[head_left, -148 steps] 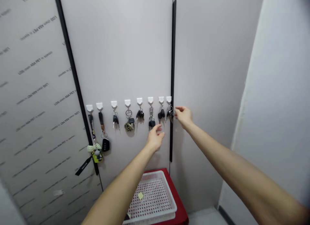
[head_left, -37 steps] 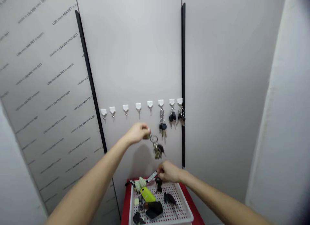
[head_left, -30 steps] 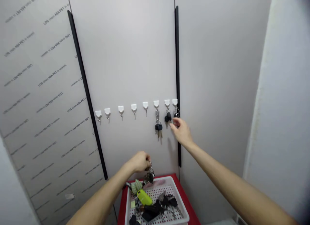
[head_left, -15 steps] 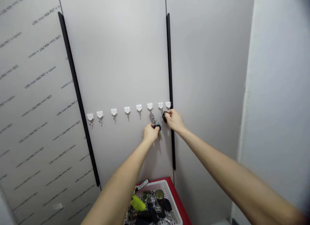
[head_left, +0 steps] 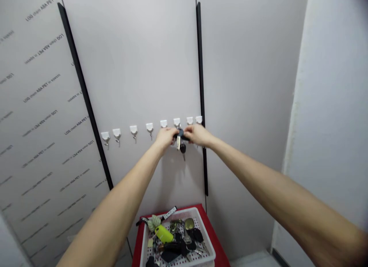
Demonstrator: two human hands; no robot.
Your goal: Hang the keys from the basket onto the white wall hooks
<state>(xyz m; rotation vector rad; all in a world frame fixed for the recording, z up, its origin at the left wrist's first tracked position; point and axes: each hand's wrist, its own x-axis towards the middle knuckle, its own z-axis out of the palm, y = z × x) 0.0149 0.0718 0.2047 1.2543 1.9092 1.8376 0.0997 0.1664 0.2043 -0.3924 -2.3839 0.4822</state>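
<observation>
My left hand (head_left: 166, 138) has its fingers closed on a bunch of keys (head_left: 178, 142) in front of the sixth hook (head_left: 176, 122) from the left. The bunch includes a dark-headed key with a pale blade and a black-headed key (head_left: 183, 148) hanging lower. From the other side, my right hand (head_left: 199, 134) pinches a dark piece at the same bunch. Whether the ring sits on the hook is hidden by fingers and keys. Just above my right hand are two more white hooks, their lower parts covered.
Several white adhesive hooks (head_left: 133, 129) run along the pale cabinet door (head_left: 129, 75) between two black handles (head_left: 86, 94). Below, a white perforated basket (head_left: 208, 242) of keys, fobs and a neon-yellow holder (head_left: 163, 234) stands on a red surface (head_left: 214, 236).
My left hand has moved left and up, and my right hand slightly left, so both now meet at one bunch. The view has tilted down, showing more of the basket.
</observation>
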